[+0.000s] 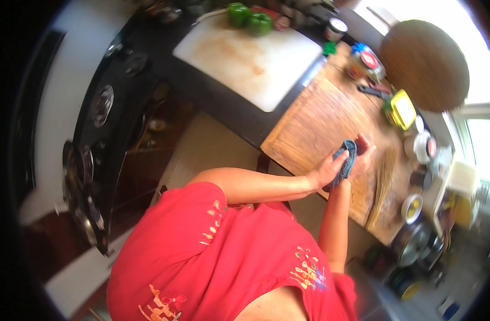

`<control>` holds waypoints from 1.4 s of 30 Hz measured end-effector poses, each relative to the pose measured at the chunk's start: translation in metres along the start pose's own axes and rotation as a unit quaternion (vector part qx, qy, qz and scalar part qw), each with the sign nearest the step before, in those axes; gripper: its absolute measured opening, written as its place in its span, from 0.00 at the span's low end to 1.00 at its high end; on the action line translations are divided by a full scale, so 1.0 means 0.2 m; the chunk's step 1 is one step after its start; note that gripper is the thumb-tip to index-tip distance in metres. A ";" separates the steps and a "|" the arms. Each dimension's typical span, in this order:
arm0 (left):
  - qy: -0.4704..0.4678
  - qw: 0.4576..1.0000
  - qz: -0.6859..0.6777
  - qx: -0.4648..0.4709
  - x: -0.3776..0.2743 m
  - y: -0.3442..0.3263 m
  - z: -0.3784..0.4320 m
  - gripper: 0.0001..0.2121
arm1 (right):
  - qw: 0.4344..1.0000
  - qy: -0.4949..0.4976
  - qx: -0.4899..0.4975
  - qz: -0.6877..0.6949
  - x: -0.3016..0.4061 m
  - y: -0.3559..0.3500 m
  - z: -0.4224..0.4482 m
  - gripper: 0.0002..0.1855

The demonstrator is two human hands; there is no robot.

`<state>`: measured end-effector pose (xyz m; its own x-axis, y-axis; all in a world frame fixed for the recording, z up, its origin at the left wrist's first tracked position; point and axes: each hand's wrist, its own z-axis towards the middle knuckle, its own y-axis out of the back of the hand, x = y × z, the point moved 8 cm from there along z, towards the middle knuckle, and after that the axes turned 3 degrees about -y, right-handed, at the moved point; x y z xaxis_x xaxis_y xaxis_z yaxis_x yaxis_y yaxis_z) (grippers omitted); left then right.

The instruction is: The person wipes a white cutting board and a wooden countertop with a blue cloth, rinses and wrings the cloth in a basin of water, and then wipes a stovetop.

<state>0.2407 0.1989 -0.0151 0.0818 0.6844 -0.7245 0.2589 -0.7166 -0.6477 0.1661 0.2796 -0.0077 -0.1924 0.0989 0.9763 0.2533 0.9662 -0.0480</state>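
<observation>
My left hand [327, 171] is closed on a folded dark blue cloth [348, 155], its thumb lying along the near side. The cloth is pressed between my two hands, above the front part of a wooden board [309, 124]. My right hand [361, 162] is against the far side of the cloth with its fingers partly curled; the cloth and left hand hide part of its palm, so its grip is unclear. Just right of the hands, a bundle of dry straw [382, 184], like a small hand broom, lies on the board.
A stained white cutting board [233, 56] holds green bell peppers [261, 24] at its back. Jars [363, 64], a dark-handled utensil [371, 91] and a yellow-rimmed container [404, 109] line the right side. A round brown board [425, 66] leans by the window. A hob [104, 106] stands left.
</observation>
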 end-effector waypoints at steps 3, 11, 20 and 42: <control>-0.031 0.996 -0.027 -0.083 -0.14 0.06 -0.08 0.15 | 0.995 0.056 0.058 -0.050 0.15 -0.18 -0.13 0.28; -0.087 0.934 -0.262 -0.226 -0.29 0.27 -0.50 0.13 | 0.941 0.151 0.304 0.002 0.27 -0.55 -0.70 0.22; -0.301 0.878 -0.283 -0.241 -0.45 0.87 -1.18 0.14 | 0.735 0.231 0.637 -0.013 0.24 -0.35 -1.71 0.21; 0.044 0.947 0.112 -0.298 -0.26 1.47 -1.82 0.20 | 0.876 -0.328 0.354 0.005 -0.48 -0.14 -1.11 0.17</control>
<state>0.6636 0.0026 -0.0820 0.2720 0.5520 -0.7882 0.7202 -0.6600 -0.2137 0.3874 0.1893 -0.0536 -0.7555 -0.0012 0.6552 -0.3491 0.8469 -0.4010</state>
